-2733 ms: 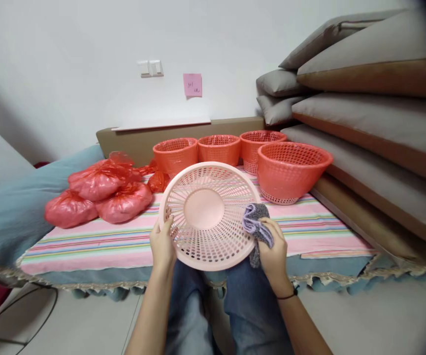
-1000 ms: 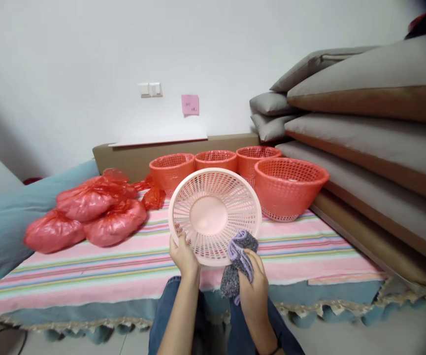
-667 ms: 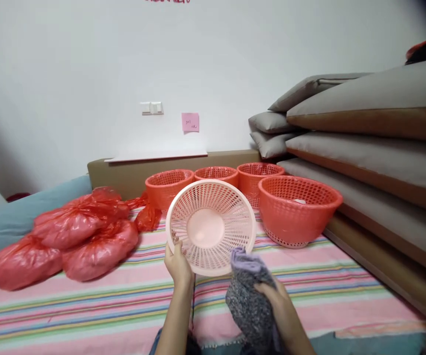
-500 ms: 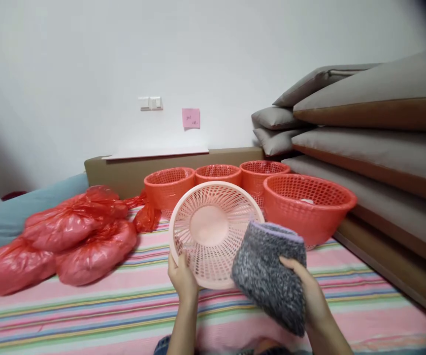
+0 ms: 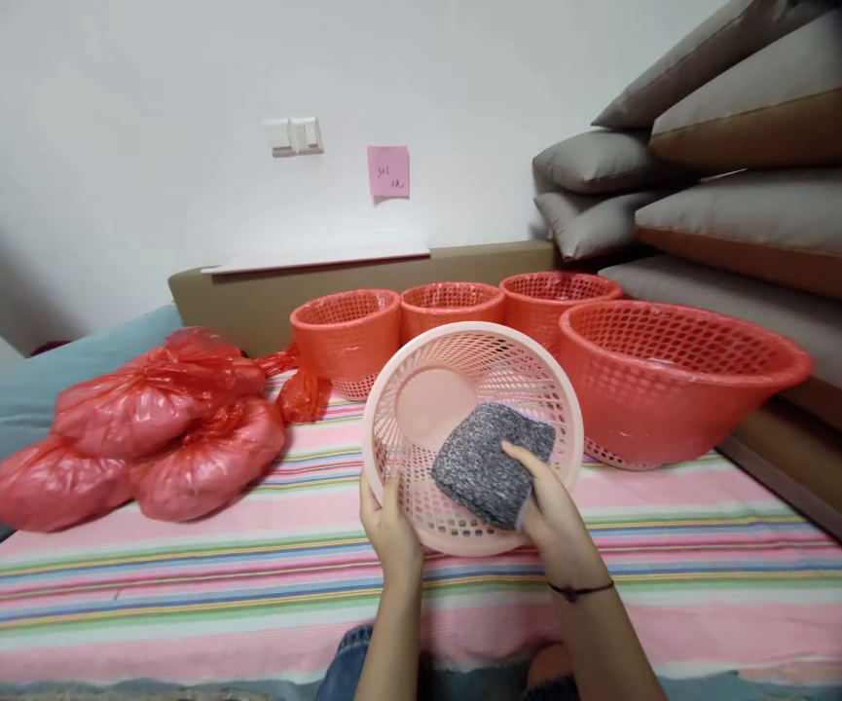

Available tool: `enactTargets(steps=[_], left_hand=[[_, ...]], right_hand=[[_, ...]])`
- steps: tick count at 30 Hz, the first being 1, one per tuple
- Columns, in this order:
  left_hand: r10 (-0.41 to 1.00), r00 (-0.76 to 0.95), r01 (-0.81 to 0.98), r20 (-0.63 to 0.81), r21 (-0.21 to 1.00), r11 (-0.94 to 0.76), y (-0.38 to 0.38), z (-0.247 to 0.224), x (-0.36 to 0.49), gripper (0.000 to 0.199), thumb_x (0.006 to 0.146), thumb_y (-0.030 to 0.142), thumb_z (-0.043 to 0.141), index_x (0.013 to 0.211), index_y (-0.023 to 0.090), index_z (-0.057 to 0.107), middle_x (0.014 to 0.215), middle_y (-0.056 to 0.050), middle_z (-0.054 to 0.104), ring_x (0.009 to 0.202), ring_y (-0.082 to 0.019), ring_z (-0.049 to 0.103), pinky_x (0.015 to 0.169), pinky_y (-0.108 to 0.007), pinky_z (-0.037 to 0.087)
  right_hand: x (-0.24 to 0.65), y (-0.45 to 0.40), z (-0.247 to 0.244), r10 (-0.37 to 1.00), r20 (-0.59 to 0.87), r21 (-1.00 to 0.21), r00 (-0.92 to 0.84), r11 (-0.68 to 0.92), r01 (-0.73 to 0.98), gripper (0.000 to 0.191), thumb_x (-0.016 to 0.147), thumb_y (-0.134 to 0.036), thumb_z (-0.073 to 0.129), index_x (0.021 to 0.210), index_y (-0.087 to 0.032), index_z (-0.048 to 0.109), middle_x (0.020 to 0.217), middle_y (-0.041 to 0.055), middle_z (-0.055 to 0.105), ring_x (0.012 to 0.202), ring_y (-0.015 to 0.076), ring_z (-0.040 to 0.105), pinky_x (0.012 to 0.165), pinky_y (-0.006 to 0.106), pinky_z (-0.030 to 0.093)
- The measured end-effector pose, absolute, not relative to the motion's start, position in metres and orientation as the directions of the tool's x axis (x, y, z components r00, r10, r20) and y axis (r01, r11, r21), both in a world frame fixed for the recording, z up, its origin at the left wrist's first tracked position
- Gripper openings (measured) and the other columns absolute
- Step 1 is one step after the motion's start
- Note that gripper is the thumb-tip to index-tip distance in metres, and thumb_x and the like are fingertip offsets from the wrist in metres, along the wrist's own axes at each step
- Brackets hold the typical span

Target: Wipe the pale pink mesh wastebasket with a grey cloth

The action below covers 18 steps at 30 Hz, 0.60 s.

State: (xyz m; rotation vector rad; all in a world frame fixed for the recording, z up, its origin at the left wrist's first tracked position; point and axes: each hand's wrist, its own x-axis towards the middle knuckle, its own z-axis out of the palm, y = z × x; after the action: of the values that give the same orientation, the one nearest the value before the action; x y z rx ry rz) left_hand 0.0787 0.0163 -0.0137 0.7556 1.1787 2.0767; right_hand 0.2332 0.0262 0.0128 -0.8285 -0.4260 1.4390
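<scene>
A pale pink plastic basket [image 5: 435, 394] is tilted so that its inside faces me. My left hand [image 5: 393, 531] grips its lower left rim, thumb on the inner side. Closed on a dark grey speckled cloth [image 5: 490, 462], my right hand [image 5: 553, 506] has its thumb on top, and the fingers beneath are hidden. The cloth is folded and lies over the basket's mouth, at the lower right of its inside. Whether it touches the mesh I cannot tell. A dark band circles my right wrist.
Behind the pink basket stand red mesh baskets [image 5: 347, 336], the largest red basket [image 5: 661, 419] at the right. Filled red plastic bags [image 5: 208, 458] are heaped on the left. Grey cushions [image 5: 756, 209] are stacked along the right side. A striped cloth [image 5: 194, 594] covers the surface.
My right hand has brought the grey cloth leftward and up over the basket's inside, turning it so its purple edge no longer shows on top. The view has tilted down a little.
</scene>
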Motion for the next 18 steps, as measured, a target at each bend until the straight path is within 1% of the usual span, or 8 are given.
enactTargets(steps=[3, 5, 6, 8, 10, 12, 16, 18], left_hand=[[0.772, -0.620, -0.309, 0.142, 0.860, -0.406, 0.016, -0.010, 0.083, 0.044, 0.083, 0.030, 0.067, 0.126, 0.023, 0.065, 0.135, -0.009, 0.065, 0.130, -0.025, 0.057, 0.111, -0.038, 0.042], [0.785, -0.605, -0.361, 0.132, 0.833, -0.418, 0.015, -0.008, 0.086, 0.046, 0.081, 0.029, 0.067, 0.127, 0.022, 0.065, 0.135, -0.009, 0.065, 0.129, -0.025, 0.057, 0.110, -0.037, 0.043], [0.791, -0.598, -0.381, 0.129, 0.823, -0.422, 0.015, -0.007, 0.087, 0.046, 0.081, 0.029, 0.068, 0.126, 0.022, 0.065, 0.134, -0.009, 0.065, 0.129, -0.025, 0.057, 0.110, -0.037, 0.043], [0.796, -0.590, -0.391, 0.136, 0.814, -0.429, 0.014, -0.006, 0.088, 0.048, 0.079, 0.029, 0.069, 0.126, 0.020, 0.066, 0.131, -0.009, 0.067, 0.129, -0.026, 0.057, 0.111, -0.036, 0.041], [0.802, -0.579, -0.386, 0.147, 0.817, -0.429, 0.014, -0.007, 0.088, 0.052, 0.078, 0.029, 0.071, 0.129, 0.020, 0.065, 0.131, -0.009, 0.067, 0.129, -0.026, 0.057, 0.111, -0.037, 0.041], [0.807, -0.571, -0.372, 0.154, 0.827, -0.422, 0.014, -0.010, 0.086, 0.056, 0.078, 0.031, 0.073, 0.132, 0.020, 0.064, 0.132, -0.010, 0.066, 0.129, -0.027, 0.057, 0.111, -0.037, 0.041], [0.837, -0.527, -0.382, 0.149, 0.838, -0.390, 0.015, -0.013, 0.083, 0.056, 0.077, 0.034, 0.073, 0.131, 0.019, 0.065, 0.130, -0.011, 0.068, 0.126, -0.028, 0.059, 0.111, -0.038, 0.042], [0.855, -0.495, -0.395, 0.156, 0.836, -0.381, 0.016, -0.014, 0.082, 0.056, 0.077, 0.033, 0.074, 0.130, 0.018, 0.065, 0.134, -0.011, 0.066, 0.125, -0.028, 0.060, 0.110, -0.038, 0.042]], right_hand=[[0.226, 0.049, 0.015, 0.976, -0.089, -0.850, 0.196, 0.028, -0.525, 0.041, 0.063, -0.026, 0.077, 0.103, -0.019, 0.069, 0.098, 0.0066, 0.078, 0.086, 0.0294, 0.074, 0.082, 0.048, 0.060], [0.219, 0.075, 0.021, 0.961, 0.146, -0.962, 0.235, 0.193, -0.192, 0.037, 0.071, -0.025, 0.068, 0.107, -0.016, 0.070, 0.103, 0.0092, 0.077, 0.092, 0.0304, 0.072, 0.087, 0.049, 0.057], [0.215, 0.089, 0.023, 0.940, 0.272, -0.962, 0.208, 0.273, 0.026, 0.036, 0.076, -0.023, 0.062, 0.110, -0.014, 0.070, 0.108, 0.0110, 0.076, 0.099, 0.0307, 0.070, 0.092, 0.049, 0.054], [0.206, 0.118, 0.023, 0.897, 0.440, -0.813, 0.035, 0.382, 0.440, 0.047, 0.082, -0.013, 0.049, 0.127, -0.013, 0.065, 0.132, 0.0139, 0.067, 0.122, 0.0299, 0.060, 0.106, 0.048, 0.045], [0.195, 0.139, 0.013, 0.902, 0.387, -0.561, -0.192, 0.395, 0.727, 0.061, 0.084, -0.005, 0.043, 0.143, -0.015, 0.053, 0.153, 0.0136, 0.048, 0.141, 0.0293, 0.042, 0.117, 0.049, 0.031], [0.186, 0.151, -0.005, 0.923, 0.228, -0.384, -0.310, 0.378, 0.843, 0.066, 0.084, -0.003, 0.045, 0.148, -0.019, 0.048, 0.160, 0.0120, 0.038, 0.147, 0.0333, 0.032, 0.119, 0.055, 0.026], [0.173, 0.154, -0.044, 0.941, 0.093, -0.332, -0.326, 0.338, 0.881, 0.070, 0.085, -0.006, 0.050, 0.152, -0.026, 0.043, 0.163, 0.0114, 0.032, 0.145, 0.0451, 0.031, 0.106, 0.069, 0.036], [0.172, 0.151, -0.054, 0.938, 0.087, -0.307, -0.335, 0.345, 0.887, 0.065, 0.090, -0.011, 0.052, 0.151, -0.027, 0.043, 0.161, 0.0133, 0.036, 0.142, 0.0458, 0.036, 0.101, 0.070, 0.041]])
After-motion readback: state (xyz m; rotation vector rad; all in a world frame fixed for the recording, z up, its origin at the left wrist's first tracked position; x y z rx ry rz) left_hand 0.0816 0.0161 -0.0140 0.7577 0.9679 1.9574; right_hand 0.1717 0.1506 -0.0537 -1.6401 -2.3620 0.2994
